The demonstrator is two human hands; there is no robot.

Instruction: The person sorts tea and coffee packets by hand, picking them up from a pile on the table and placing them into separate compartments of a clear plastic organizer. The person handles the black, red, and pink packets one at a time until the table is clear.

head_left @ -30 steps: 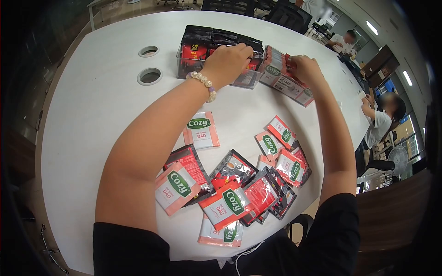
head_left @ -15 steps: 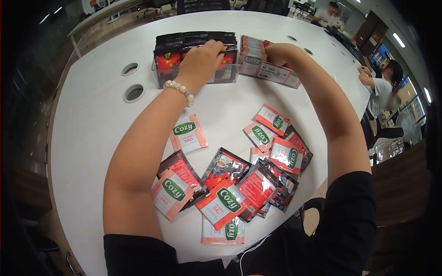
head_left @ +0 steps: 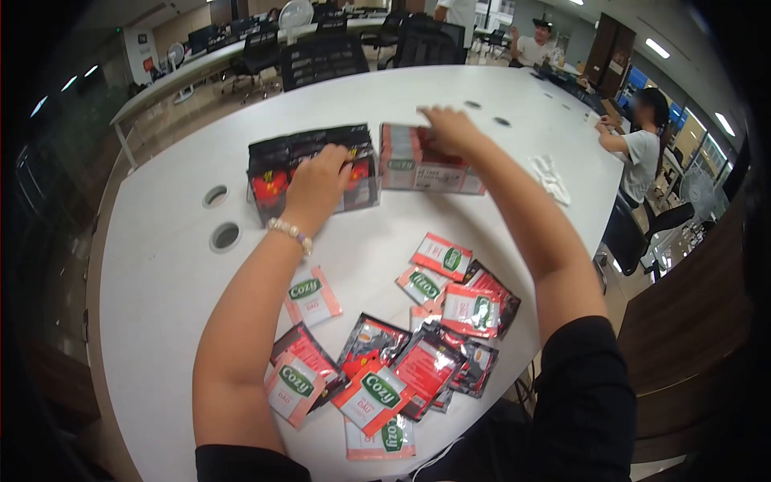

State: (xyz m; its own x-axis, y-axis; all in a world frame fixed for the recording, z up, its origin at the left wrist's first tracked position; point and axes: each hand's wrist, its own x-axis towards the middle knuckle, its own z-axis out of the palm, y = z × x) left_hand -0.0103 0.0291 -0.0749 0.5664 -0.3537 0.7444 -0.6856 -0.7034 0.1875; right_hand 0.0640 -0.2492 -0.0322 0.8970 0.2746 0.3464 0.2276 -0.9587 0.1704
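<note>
My left hand (head_left: 320,186), with a beaded bracelet on its wrist, rests against the black-and-red sachets (head_left: 269,161) in a clear plastic box (head_left: 357,201). Its fingers are slightly bent and apart from the thumb. Over the neighbouring clear box of pink Cozy tea sachets (head_left: 399,153) is my right hand (head_left: 451,130). One finger of it points left over the box; its lower fingers are partly hidden. Nearer to me, loose Cozy sachets (head_left: 313,295) and black-and-red sachets (head_left: 422,365) lie scattered and overlapping on the white table (head_left: 169,321).
Two round cable holes (head_left: 225,236) are on the left of the table. A crumpled white tissue (head_left: 550,178) lies to the right. A person (head_left: 642,153) sits at the right edge, another person (head_left: 534,50) farther back. Black chairs (head_left: 325,60) stand behind.
The view has tilted up, showing more of the room. My right hand has risen partly out of the Cozy box, with a finger now extended. My left hand stays at the black-and-red sachets.
</note>
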